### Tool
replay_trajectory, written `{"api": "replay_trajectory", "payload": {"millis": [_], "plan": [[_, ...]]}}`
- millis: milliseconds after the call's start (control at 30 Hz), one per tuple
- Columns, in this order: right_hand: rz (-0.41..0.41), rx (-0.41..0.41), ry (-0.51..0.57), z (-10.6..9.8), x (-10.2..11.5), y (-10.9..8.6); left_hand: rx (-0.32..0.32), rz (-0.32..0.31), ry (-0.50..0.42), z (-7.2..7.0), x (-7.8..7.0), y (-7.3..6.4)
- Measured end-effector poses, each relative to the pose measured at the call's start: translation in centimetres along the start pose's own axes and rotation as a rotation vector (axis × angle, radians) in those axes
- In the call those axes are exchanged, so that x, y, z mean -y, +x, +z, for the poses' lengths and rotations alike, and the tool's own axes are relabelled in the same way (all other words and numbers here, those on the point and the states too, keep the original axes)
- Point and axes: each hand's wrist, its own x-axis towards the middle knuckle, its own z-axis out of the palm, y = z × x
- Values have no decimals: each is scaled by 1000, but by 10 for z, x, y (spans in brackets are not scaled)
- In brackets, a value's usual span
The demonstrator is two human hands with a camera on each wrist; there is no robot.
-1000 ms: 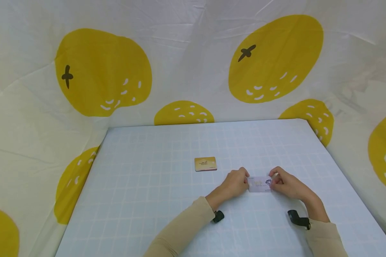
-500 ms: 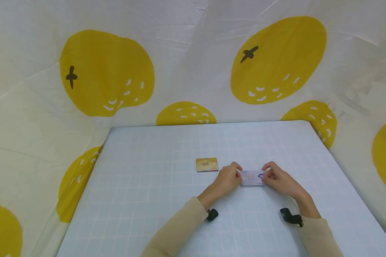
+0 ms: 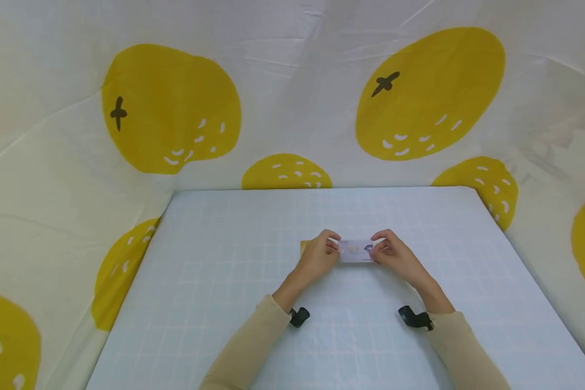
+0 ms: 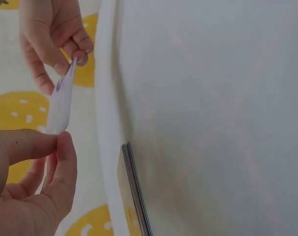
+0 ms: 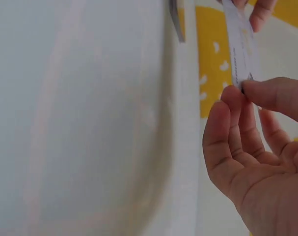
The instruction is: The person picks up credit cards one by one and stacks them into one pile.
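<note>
My left hand (image 3: 319, 255) pinches the left end of a pale lilac card (image 3: 355, 251) between thumb and fingers. The right hand (image 3: 398, 261) pinches the same card at its other end, beside a dark diamond picture. Gold print marks the card's middle. Both wrist views show the card held up above the table. A stack of gold-faced cards (image 4: 133, 191) lies on the table; its layered edges show in the left wrist view. From the head, the left hand hides most of that stack, leaving a gold corner just left of the hand.
A table with a pale blue checked cover (image 3: 214, 292) spreads under both hands. Behind it and at the sides hangs a white sheet (image 3: 292, 97) with large yellow fruit prints. Black wrist cameras (image 3: 413, 318) sit at both sleeve cuffs.
Both hands have carried the lilac card left and away from the body. The left hand now overlaps the gold card stack, which earlier showed in full. The grip stays the same.
</note>
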Motion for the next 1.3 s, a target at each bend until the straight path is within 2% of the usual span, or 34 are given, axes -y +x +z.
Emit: {"api": "replay_trajectory", "payload": {"millis": [67, 167, 300, 400, 533, 867, 1300], "plan": [[-7, -3, 32, 8, 5, 8, -31, 0, 4, -9, 4, 0], [-8, -11, 72, 19, 26, 17, -76, -14, 10, -21, 11, 1], [-6, -30, 92, 32, 37, 30, -139, -22, -3, -35, 19, 2], [-13, -43, 90, 41, 32, 41, -195, -13, -7, -43, 24, 2], [-9, -49, 90, 49, 38, 48, -238, -10, -4, -52, 28, 1], [10, -5, 115, 61, 40, 55, -239, -80, 14, -61, 39, -1], [113, 18, 39, 71, 33, 60, -147, -149, 130, -64, 48, 1]]}}
